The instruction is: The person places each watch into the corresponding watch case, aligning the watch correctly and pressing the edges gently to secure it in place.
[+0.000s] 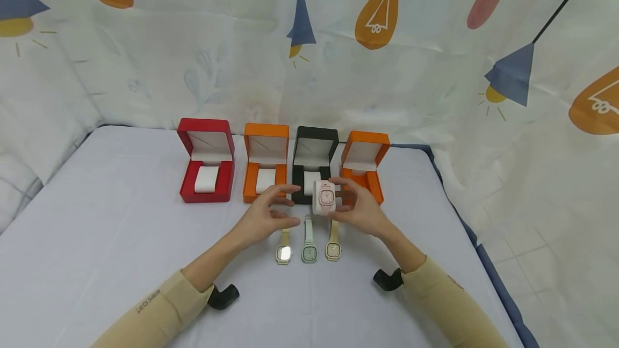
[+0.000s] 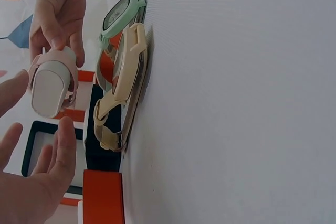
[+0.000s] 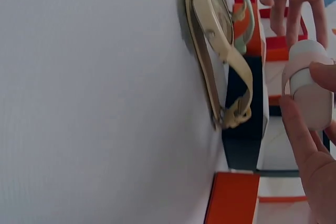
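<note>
My right hand (image 1: 362, 211) pinches a white watch cushion (image 2: 49, 94) between thumb and fingers. Around that cushion is a pale pink wristwatch (image 1: 327, 196), its dial toward the head camera. To the left, my left hand (image 1: 265, 214) is held with fingers apart, close to the cushion and holding nothing. Below the hands lie a cream watch (image 1: 283, 254) with a glare on its face, a mint green watch (image 1: 309, 253) and another cream watch (image 1: 333, 250). Behind my right hand, an orange box (image 1: 374, 181) stands with its lid up and no cushion visible inside.
Along the back stand a red box (image 1: 224, 181), another orange box (image 1: 250, 181) and a dark box (image 1: 297, 176), all with lids up and white cushions inside. A white cloth covers the table (image 1: 121, 230). Behind it hangs a lamp-patterned curtain (image 1: 232, 69).
</note>
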### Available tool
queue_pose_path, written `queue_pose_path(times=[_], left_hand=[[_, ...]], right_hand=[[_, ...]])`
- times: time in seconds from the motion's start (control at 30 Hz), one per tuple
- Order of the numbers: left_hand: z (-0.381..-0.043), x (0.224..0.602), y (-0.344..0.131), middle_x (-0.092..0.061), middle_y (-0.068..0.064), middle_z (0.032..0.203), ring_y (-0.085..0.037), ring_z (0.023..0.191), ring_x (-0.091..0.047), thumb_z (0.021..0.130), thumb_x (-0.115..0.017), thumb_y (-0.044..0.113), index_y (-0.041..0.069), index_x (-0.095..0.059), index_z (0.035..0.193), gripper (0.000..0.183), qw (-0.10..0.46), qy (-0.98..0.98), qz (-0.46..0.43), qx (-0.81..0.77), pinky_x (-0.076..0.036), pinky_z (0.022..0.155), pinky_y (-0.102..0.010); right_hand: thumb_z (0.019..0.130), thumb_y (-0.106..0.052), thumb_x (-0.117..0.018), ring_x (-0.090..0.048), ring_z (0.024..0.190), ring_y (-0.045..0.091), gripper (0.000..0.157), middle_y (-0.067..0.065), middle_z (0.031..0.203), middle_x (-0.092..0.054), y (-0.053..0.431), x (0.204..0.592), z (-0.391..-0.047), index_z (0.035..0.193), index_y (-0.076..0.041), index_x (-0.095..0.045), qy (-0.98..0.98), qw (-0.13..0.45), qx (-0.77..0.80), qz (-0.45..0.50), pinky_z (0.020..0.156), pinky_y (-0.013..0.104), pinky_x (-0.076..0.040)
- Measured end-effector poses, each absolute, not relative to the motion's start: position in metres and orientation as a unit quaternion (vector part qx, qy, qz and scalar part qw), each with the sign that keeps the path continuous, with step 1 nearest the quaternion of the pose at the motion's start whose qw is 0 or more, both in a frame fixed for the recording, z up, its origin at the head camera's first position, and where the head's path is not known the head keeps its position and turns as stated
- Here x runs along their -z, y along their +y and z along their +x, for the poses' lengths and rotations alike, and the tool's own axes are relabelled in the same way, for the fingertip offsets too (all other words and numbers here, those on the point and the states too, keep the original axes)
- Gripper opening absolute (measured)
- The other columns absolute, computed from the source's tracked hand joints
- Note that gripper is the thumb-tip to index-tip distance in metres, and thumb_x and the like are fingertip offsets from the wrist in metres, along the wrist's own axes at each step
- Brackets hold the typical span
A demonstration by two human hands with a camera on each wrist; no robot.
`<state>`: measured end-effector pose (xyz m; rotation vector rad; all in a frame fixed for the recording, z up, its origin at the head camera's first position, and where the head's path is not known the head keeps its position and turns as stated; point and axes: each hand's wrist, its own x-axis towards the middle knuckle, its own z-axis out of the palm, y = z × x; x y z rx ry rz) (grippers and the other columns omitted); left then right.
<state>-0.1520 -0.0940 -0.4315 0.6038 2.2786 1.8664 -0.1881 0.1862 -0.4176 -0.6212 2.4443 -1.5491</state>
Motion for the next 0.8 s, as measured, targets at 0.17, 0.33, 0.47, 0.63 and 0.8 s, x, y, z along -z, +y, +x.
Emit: queue_pose_path(times=[0.17, 0.33, 0.47, 0.63, 0.8], left_hand=[[-0.151, 0.432, -0.095, -0.046, -0.017, 0.147, -0.041, 0.122, -0.056, 0.088, -0.083, 0.008, 0.01, -0.052, 0.146, 0.066, 0.07, 0.757, 0.203, -0.617, -0.054, 0.099, -0.046], [-0.151, 0.431, -0.096, -0.047, -0.019, 0.145, -0.043, 0.122, -0.056, 0.088, -0.082, 0.008, 0.01, -0.052, 0.145, 0.065, 0.075, 0.754, 0.207, -0.619, -0.054, 0.099, -0.045], [-0.151, 0.432, -0.097, -0.049, -0.017, 0.143, -0.044, 0.122, -0.056, 0.088, -0.082, 0.008, 0.008, -0.052, 0.145, 0.065, 0.075, 0.753, 0.214, -0.618, -0.054, 0.098, -0.044], [-0.15, 0.433, -0.099, -0.05, -0.017, 0.142, -0.044, 0.121, -0.056, 0.089, -0.082, 0.009, 0.008, -0.052, 0.146, 0.064, 0.075, 0.759, 0.217, -0.61, -0.054, 0.098, -0.043], [-0.149, 0.433, -0.099, -0.05, -0.018, 0.143, -0.041, 0.12, -0.058, 0.089, -0.082, 0.012, 0.01, -0.052, 0.146, 0.065, 0.079, 0.767, 0.216, -0.6, -0.055, 0.097, -0.041]], right_hand=[[0.082, 0.002, -0.084, -0.059, 0.121, 0.039, 0.075, 0.013, 0.141, -0.054, 0.202, 0.415, -0.194, 0.147, -0.011, -0.05, 0.816, 0.084, 0.534, -0.206, 0.091, 0.037, -0.058], [0.082, 0.002, -0.084, -0.059, 0.123, 0.034, 0.075, 0.01, 0.142, -0.053, 0.216, 0.41, -0.201, 0.147, -0.011, -0.05, 0.826, 0.075, 0.523, -0.196, 0.092, 0.034, -0.057], [0.082, -0.001, -0.085, -0.057, 0.124, 0.033, 0.074, 0.009, 0.142, -0.053, 0.227, 0.406, -0.206, 0.147, -0.01, -0.05, 0.834, 0.075, 0.513, -0.187, 0.094, 0.035, -0.056], [0.085, -0.005, -0.083, -0.056, 0.126, 0.035, 0.073, 0.012, 0.143, -0.054, 0.24, 0.407, -0.214, 0.149, -0.01, -0.048, 0.851, 0.08, 0.491, -0.17, 0.1, 0.044, -0.053], [0.087, -0.004, -0.081, -0.053, 0.129, 0.035, 0.073, 0.014, 0.145, -0.051, 0.251, 0.409, -0.223, 0.151, -0.012, -0.046, 0.86, 0.09, 0.478, -0.155, 0.104, 0.05, -0.049]])
